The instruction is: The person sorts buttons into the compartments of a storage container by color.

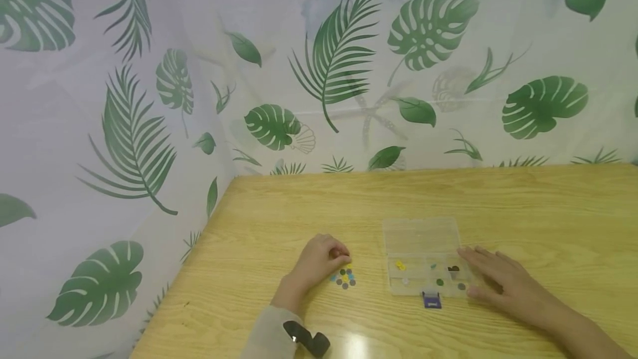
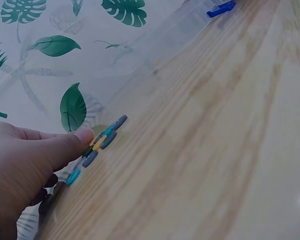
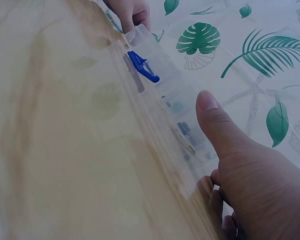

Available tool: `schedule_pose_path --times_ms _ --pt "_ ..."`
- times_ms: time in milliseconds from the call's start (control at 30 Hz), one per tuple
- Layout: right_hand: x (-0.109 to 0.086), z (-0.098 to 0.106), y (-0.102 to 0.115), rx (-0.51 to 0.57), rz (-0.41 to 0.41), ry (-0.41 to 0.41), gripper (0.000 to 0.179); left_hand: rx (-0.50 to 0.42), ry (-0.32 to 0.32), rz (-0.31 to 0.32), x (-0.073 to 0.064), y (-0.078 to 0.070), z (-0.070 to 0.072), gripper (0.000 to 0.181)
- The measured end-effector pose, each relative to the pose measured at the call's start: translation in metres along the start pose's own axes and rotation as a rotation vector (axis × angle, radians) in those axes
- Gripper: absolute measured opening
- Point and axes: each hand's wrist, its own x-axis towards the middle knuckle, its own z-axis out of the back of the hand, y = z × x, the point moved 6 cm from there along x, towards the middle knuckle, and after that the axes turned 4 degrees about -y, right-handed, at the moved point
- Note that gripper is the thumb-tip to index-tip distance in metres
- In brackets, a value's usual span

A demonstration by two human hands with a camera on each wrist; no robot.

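Left side of the wooden-grained yellow table [image 1: 249, 220]: a tight cluster of small round flat discs [image 1: 345, 278], coloured blue, grey, dark green and yellow, lies just right of my left hand [image 1: 317, 262]; my thumb and forefinger are drawn together over a small yellow round disc [image 1: 349, 266] at the cluster's far edge; whether I grip it or only touch it I cannot tell.

Right of the cluster, well apart from it, lies the clear plastic compartment box [image 1: 416, 288]; its clear hinged lid [image 1: 420, 236] lies back on the far side, its blue-purple plastic latch [image 1: 431, 300] points to the near side; my right hand [image 1: 500, 280] grasps nothing, fingers extended and relaxed at the box's right edge, thumb nearer me.

Progress, judged from the layout: the cluster looks largely laid, the discs grouped closely around a yellow one; the far yellow disc seems the piece being dealt with; whether the grouping is complete I cannot say. Not taken out: yellow pieces [image 1: 400, 265] in the far left compartment, black pieces [image 1: 453, 268] at the far right, a dark green round disc [image 1: 440, 282] near the middle, a grey piece [image 1: 461, 287] at the near right; box not yet closed.
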Motion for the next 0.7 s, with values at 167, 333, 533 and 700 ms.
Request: schedule_pose_path --times_ms 167,333,533,700 --pt "-0.0003 0.0003 -0.0012 0.000 -0.009 0.005 0.069 0.017 0.007 0.009 0.0005 -0.0005 -0.0008 0.016" --pt "-0.0004 0.0002 -0.0012 0.005 -0.004 0.006 0.069 0.020 0.007 0.022 -0.0003 -0.0007 0.0002 0.016" --pt "-0.0002 0.0005 -0.0004 0.000 0.004 0.000 0.069 0.034 0.012 0.034 0.0000 0.0003 -0.0010 0.017" --pt "-0.0003 0.0002 -0.0004 0.004 0.002 0.002 0.069 0.060 0.026 0.036 -0.0009 -0.0018 -0.0014 0.018"
